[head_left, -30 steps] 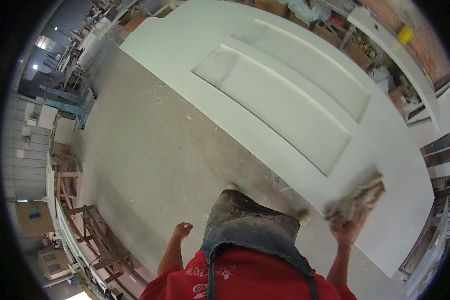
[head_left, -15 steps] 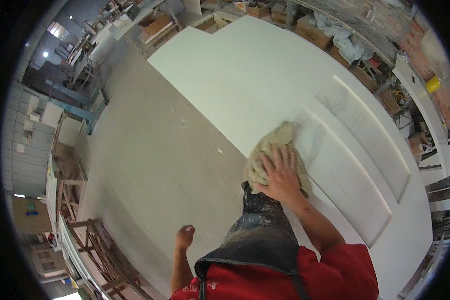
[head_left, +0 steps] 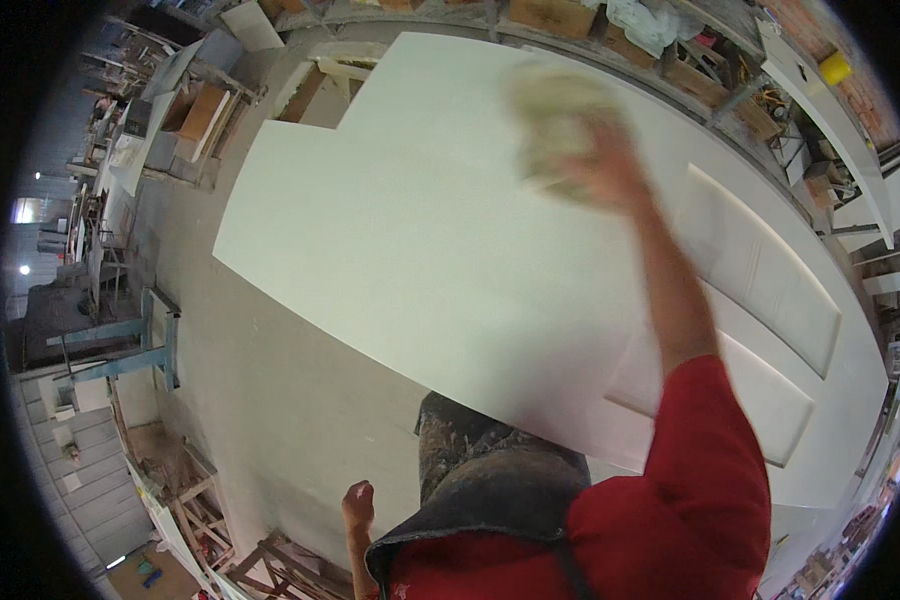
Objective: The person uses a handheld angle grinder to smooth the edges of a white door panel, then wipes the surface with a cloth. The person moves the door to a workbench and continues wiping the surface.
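Note:
A large white panel (head_left: pixel 400 220) with long recessed sections along its right part lies flat in front of me. My right hand (head_left: pixel 605 165) is over its far part, arm stretched out, holding a crumpled beige cloth (head_left: pixel 555 125) against the white surface. Both hand and cloth are smeared by motion, so the single fingers do not show. Off the panel, low and left beside my body, my left hand (head_left: pixel 358 505) hangs closed in a loose fist, with nothing visible in it. A dark, stained apron (head_left: pixel 500 465) touches or nearly touches the panel's near edge.
Bare grey floor (head_left: pixel 300 390) stretches left of the panel. A blue metal stand (head_left: pixel 130 350) and wooden frames (head_left: pixel 205 510) are at the left. Cardboard boxes (head_left: pixel 555 15) and clear plastic sheeting (head_left: pixel 645 25) line the far side. A wooden frame (head_left: pixel 300 95) shows beyond the panel's notched corner.
My right hand has swept the cloth from the panel's near edge to its far part, straightening the arm. The view has shifted. My left hand stays closed at my side.

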The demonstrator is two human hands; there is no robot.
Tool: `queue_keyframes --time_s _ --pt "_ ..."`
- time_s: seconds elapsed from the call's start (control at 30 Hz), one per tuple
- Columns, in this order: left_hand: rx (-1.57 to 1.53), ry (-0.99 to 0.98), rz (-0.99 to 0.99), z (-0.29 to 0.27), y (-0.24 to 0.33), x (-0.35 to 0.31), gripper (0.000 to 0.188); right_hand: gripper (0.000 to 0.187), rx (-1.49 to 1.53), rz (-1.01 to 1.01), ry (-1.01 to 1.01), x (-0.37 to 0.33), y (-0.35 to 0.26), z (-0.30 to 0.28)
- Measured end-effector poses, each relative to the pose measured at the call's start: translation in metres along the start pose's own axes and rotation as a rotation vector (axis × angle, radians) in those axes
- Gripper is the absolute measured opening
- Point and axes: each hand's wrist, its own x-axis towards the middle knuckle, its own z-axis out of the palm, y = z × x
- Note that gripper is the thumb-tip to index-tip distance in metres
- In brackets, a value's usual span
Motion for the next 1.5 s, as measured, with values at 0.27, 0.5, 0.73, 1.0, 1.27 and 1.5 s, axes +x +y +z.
queue_keyframes --time_s 0.27,0.5,0.73,1.0,1.27,1.5 --pt "0.354 -0.280 0.115 -0.064 -0.011 0.188 0.035 0.090 -0.420 0.406 0.236 -0.050 0.151 -0.021" --pt "0.279 -0.224 0.070 -0.150 0.079 0.400 0.037 0.102 -0.222 0.236 0.083 -0.060 -0.113 0.081" --pt "-0.119 -0.082 0.332 -0.264 0.164 0.434 0.035 0.073 0.175 -0.639 -0.269 0.009 -0.514 0.284" --pt "-0.438 0.298 0.426 -0.381 0.194 0.433 0.041 0.049 1.019 -0.365 -0.588 0.018 -0.647 0.342" --pt "-0.281 0.286 0.987 -0.381 0.320 0.475 0.039 0.080 0.198 -0.203 -0.126 -0.072 -0.432 0.175" --pt "0.016 0.011 1.171 -0.288 0.403 0.442 0.044 0.094 -0.333 0.070 -0.130 0.004 -0.380 0.183"
